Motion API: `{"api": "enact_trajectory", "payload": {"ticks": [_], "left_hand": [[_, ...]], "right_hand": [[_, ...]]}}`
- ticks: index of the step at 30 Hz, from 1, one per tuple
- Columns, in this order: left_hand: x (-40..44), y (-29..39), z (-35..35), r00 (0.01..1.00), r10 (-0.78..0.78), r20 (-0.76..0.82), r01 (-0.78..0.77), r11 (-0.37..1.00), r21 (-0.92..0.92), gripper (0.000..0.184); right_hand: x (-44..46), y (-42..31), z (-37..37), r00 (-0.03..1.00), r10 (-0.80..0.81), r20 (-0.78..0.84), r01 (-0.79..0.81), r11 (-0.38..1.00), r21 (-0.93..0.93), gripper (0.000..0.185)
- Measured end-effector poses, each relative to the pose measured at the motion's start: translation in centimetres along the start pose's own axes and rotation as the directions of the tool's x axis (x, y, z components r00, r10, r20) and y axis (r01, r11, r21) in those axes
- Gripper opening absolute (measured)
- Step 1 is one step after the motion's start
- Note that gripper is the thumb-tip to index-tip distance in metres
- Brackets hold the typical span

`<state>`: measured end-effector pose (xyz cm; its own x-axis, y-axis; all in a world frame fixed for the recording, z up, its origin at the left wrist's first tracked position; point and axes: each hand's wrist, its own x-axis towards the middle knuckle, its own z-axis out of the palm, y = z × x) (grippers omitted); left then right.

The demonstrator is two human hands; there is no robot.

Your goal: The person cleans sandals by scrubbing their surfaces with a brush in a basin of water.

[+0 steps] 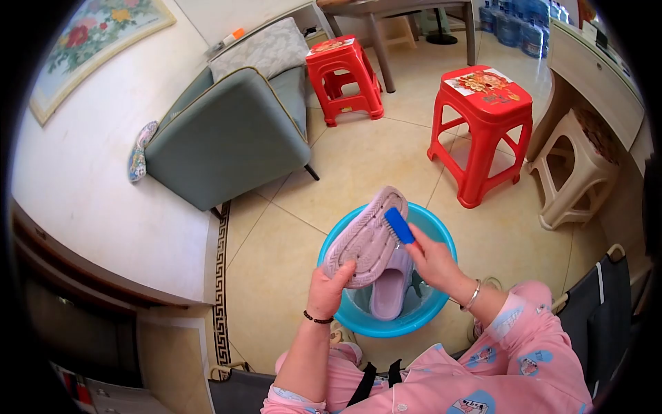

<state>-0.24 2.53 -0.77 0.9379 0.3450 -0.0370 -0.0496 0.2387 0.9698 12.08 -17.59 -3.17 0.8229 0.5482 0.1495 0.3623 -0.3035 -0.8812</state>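
My left hand (327, 290) grips a light purple slipper (360, 241) by its heel end, sole turned up toward me, above a blue basin (441, 245). In my right hand (436, 261) is a blue scrubbing brush (399, 226), its bristles against the sole near the toe end. A second purple slipper (389, 293) lies in the basin, its opening facing up, in what looks like shallow water. Part of that slipper is hidden behind the one I hold.
Two red plastic stools (483, 103) (343, 76) stand ahead on the tiled floor. A grey-green armchair (227, 138) is at the left. To the right are a beige stool (578, 169) and a desk (596, 76); blue water bottles (514, 31) stand at the back.
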Motion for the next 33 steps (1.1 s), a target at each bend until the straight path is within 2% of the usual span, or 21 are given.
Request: {"api": "enact_trajectory", "payload": {"ticks": [1, 4, 7, 9, 11, 13, 14, 16, 17, 19, 20, 22, 25, 27, 29, 33], "left_hand": [[-0.1, -0.2, -0.1, 1.000, -0.005, -0.009, 0.005, 0.998, 0.069, 0.038], [-0.2, 0.0, 0.4, 1.000, 0.012, -0.012, -0.011, 0.997, 0.072, 0.037], [0.0, -0.7, -0.9, 0.998, -0.041, 0.052, 0.033, 0.989, 0.147, 0.036], [-0.3, 0.2, 0.1, 0.997, -0.041, 0.071, 0.031, 0.990, 0.139, 0.035], [-0.4, 0.4, 0.5, 0.995, -0.045, 0.094, 0.033, 0.991, 0.131, 0.034], [-0.6, 0.2, 0.5, 0.989, -0.119, 0.092, 0.098, 0.974, 0.205, 0.033], [-0.5, 0.0, 0.5, 0.989, -0.119, 0.091, 0.098, 0.974, 0.205, 0.033], [-0.3, -0.7, 0.5, 0.997, -0.011, 0.079, -0.002, 0.985, 0.172, 0.035], [-0.3, -0.6, 0.4, 0.997, -0.011, 0.076, -0.002, 0.985, 0.171, 0.035], [-0.1, -0.4, 0.4, 0.998, -0.010, 0.054, 0.007, 0.999, 0.050, 0.040], [-0.1, -0.3, 0.3, 0.999, -0.010, 0.051, 0.007, 0.999, 0.048, 0.040], [-0.2, 0.1, 0.3, 0.996, -0.037, 0.081, 0.021, 0.980, 0.199, 0.043], [-0.4, 0.0, 1.0, 0.990, -0.034, 0.139, 0.015, 0.991, 0.130, 0.044], [-0.4, -0.1, 0.9, 0.988, -0.046, 0.148, 0.022, 0.987, 0.160, 0.045], [-0.4, -0.1, 0.9, 0.986, -0.060, 0.159, 0.029, 0.981, 0.191, 0.045], [-0.4, -0.1, 1.0, 0.989, -0.090, 0.114, 0.073, 0.987, 0.140, 0.045]], "right_hand": [[-0.3, -0.5, 0.1, 1.000, -0.001, 0.004, 0.001, 1.000, 0.000, 0.048], [-0.6, -0.9, 0.1, 0.999, 0.019, 0.044, -0.018, 1.000, -0.019, 0.047], [1.0, 0.0, -0.4, 0.996, 0.083, -0.025, -0.084, 0.996, -0.034, 0.045], [2.0, 1.2, -0.8, 0.985, 0.099, -0.138, -0.096, 0.995, 0.034, 0.044], [2.3, 1.1, -1.4, 0.981, 0.151, -0.121, -0.149, 0.989, 0.021, 0.042], [2.4, 1.8, -0.9, 0.984, 0.138, -0.110, -0.122, 0.982, 0.141, 0.044], [2.1, 1.7, -0.7, 0.985, 0.138, -0.109, -0.122, 0.982, 0.142, 0.044], [1.0, 0.5, -0.3, 0.994, 0.110, -0.025, -0.108, 0.991, 0.075, 0.044], [0.4, 0.1, 0.0, 0.994, 0.109, -0.022, -0.107, 0.992, 0.073, 0.044], [-0.5, -0.8, 0.3, 0.999, -0.045, 0.011, 0.044, 0.994, 0.102, 0.045], [-0.6, -1.1, 0.2, 0.999, -0.014, 0.037, 0.009, 0.991, 0.132, 0.046], [-0.3, -0.6, 0.4, 1.000, 0.014, 0.014, -0.015, 0.992, 0.121, 0.045], [0.6, 0.4, 0.4, 0.996, 0.085, -0.040, -0.080, 0.990, 0.116, 0.044], [1.4, 1.3, 0.3, 0.989, 0.128, -0.069, -0.119, 0.985, 0.123, 0.043], [1.9, 2.2, 0.2, 0.962, 0.267, -0.051, -0.246, 0.935, 0.256, 0.042], [0.9, 0.7, 0.3, 0.976, 0.215, -0.024, -0.206, 0.959, 0.195, 0.043]]}}
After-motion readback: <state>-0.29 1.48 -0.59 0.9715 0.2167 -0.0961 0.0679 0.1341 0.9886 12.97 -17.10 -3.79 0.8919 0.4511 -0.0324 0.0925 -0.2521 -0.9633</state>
